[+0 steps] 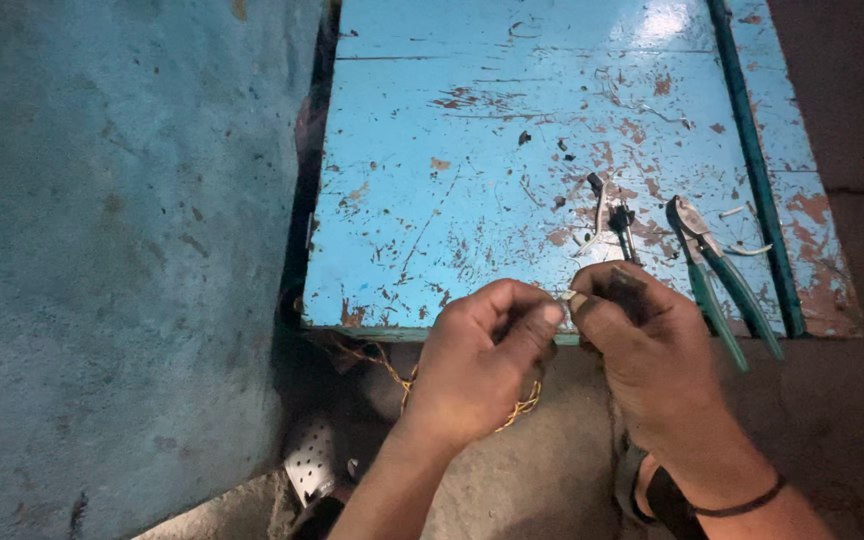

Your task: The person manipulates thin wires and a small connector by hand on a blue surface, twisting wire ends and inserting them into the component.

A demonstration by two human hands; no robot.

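Both hands are meeting at the near edge of the chipped blue table (472, 150). The left hand (477, 365) is pinching a twisted yellowish wire (524, 405), most of it hidden under the fist. The right hand (642, 345) is clenching a dark tool (624, 225), its handle buried in the palm. Green-handled pliers (717, 275) are lying just beside.

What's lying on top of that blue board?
On the blue board lie green-handled pliers, a small dark tool and bits of scrap. The left hand and right hand cover its near edge.
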